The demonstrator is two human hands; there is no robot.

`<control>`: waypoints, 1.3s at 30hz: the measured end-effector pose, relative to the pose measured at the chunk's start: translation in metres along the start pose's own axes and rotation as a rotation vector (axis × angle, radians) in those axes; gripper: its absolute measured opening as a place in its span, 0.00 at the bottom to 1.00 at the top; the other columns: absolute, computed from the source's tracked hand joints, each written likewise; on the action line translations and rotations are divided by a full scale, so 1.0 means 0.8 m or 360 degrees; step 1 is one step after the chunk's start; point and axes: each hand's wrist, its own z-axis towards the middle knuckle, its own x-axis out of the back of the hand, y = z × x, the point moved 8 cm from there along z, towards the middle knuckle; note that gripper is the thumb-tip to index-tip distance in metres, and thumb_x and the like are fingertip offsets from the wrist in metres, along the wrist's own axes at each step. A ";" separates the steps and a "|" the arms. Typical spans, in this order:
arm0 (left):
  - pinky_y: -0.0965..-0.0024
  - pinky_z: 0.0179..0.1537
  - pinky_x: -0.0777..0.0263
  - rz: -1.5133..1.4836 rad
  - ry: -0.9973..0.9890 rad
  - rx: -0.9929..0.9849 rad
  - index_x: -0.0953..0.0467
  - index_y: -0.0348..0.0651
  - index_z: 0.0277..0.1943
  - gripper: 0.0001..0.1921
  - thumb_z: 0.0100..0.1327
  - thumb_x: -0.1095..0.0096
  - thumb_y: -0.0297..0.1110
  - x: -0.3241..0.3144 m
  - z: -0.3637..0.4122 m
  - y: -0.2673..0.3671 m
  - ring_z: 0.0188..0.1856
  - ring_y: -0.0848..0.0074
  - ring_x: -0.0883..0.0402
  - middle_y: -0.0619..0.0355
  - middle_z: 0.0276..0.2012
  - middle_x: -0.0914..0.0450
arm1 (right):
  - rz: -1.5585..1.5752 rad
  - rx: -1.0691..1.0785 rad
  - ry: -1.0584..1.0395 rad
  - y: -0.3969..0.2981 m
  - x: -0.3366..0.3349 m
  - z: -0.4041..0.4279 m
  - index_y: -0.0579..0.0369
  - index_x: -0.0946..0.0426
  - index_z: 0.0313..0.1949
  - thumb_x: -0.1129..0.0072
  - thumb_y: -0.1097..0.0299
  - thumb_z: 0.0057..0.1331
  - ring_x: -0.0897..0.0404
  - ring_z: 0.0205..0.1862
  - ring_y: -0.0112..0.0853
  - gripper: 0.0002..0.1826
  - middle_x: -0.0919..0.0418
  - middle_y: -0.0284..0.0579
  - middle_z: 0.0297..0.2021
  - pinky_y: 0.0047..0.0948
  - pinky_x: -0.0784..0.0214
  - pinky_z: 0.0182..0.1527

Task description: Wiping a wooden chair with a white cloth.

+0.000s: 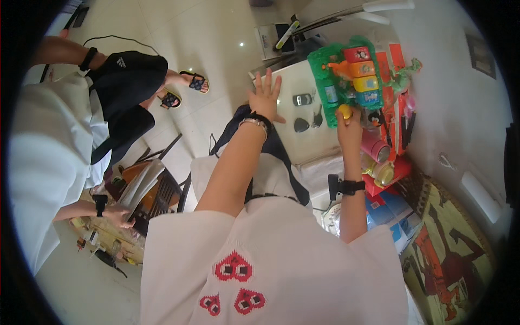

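My left hand (264,99) is spread, palm down, at the near-left edge of a pale tabletop (290,79) and holds nothing. In my right hand (350,124) is a small round yellow object (345,111), at the near edge of a green plastic basket (319,65). Red (356,53), orange (362,68), yellow (366,83) and blue (367,98) small containers stand in a row in the basket, beside an orange bottle-like item (340,70). Between my hands lie a dark key-fob-like object (302,99), a dark rounded piece (301,125) and another small dark item (317,118).
A pink metal bottle (374,147) and a yellowish jar (383,174) stand right of my right forearm. A person (53,134) is at the left, one hand (118,215) near a dark chair (164,193). A boxed item (268,42) lies beyond the tabletop.
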 end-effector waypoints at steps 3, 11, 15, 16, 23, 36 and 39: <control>0.38 0.60 0.47 0.0038 -0.0188 0.0011 0.69 0.54 0.72 0.72 0.29 0.26 0.66 -0.011 -0.009 0.001 0.72 0.49 0.71 0.51 0.72 0.75 | 0.0098 -0.0084 0.0013 0.017 0.002 -0.015 0.54 0.37 0.55 0.48 0.51 0.65 0.20 0.33 0.51 0.26 0.22 0.57 0.29 0.42 0.31 0.34; 0.38 0.60 0.47 0.0065 -0.0153 0.0023 0.69 0.54 0.72 0.71 0.30 0.27 0.67 -0.001 -0.006 -0.001 0.72 0.49 0.72 0.51 0.72 0.74 | 0.0006 -0.0072 0.0127 0.011 -0.002 -0.048 0.51 0.38 0.56 0.46 0.57 0.64 0.21 0.31 0.46 0.24 0.24 0.51 0.25 0.40 0.31 0.34; 0.39 0.60 0.46 0.0083 -0.0050 -0.0031 0.65 0.51 0.72 0.70 0.29 0.27 0.67 0.006 -0.012 0.000 0.72 0.47 0.68 0.47 0.72 0.70 | -0.0236 -0.0198 0.0005 -0.003 -0.007 -0.034 0.51 0.38 0.56 0.46 0.57 0.64 0.21 0.31 0.47 0.24 0.23 0.51 0.27 0.41 0.30 0.35; 0.40 0.60 0.46 0.0065 0.0034 -0.0072 0.61 0.47 0.72 0.70 0.29 0.27 0.67 0.010 -0.014 0.002 0.72 0.44 0.65 0.45 0.72 0.66 | -0.0049 -0.0086 0.0095 -0.001 -0.008 -0.024 0.51 0.37 0.55 0.45 0.56 0.64 0.21 0.31 0.46 0.24 0.23 0.51 0.26 0.41 0.30 0.35; 0.44 0.63 0.46 -0.0293 0.0563 -0.0358 0.56 0.41 0.70 0.68 0.28 0.21 0.57 0.004 -0.025 -0.007 0.70 0.41 0.58 0.37 0.69 0.59 | 0.0196 -0.0227 0.0096 0.048 -0.013 -0.023 0.54 0.36 0.54 0.44 0.57 0.64 0.21 0.32 0.45 0.23 0.24 0.53 0.27 0.39 0.31 0.35; 0.62 0.37 0.29 -0.0757 0.0076 0.0149 0.80 0.46 0.69 0.69 0.42 0.23 0.48 -0.015 -0.043 -0.019 0.31 0.58 0.17 0.46 0.30 0.18 | -0.0401 -0.0173 -0.0010 -0.016 0.007 -0.014 0.49 0.32 0.56 0.46 0.50 0.63 0.20 0.32 0.50 0.26 0.21 0.52 0.25 0.47 0.31 0.33; 0.64 0.30 0.27 -0.0703 0.0086 0.0116 0.81 0.43 0.69 0.69 0.42 0.23 0.48 -0.014 -0.039 -0.015 0.29 0.59 0.18 0.46 0.28 0.18 | -0.0206 -0.0213 0.0138 0.017 0.009 -0.014 0.48 0.32 0.57 0.46 0.49 0.63 0.20 0.33 0.49 0.27 0.21 0.52 0.27 0.44 0.30 0.34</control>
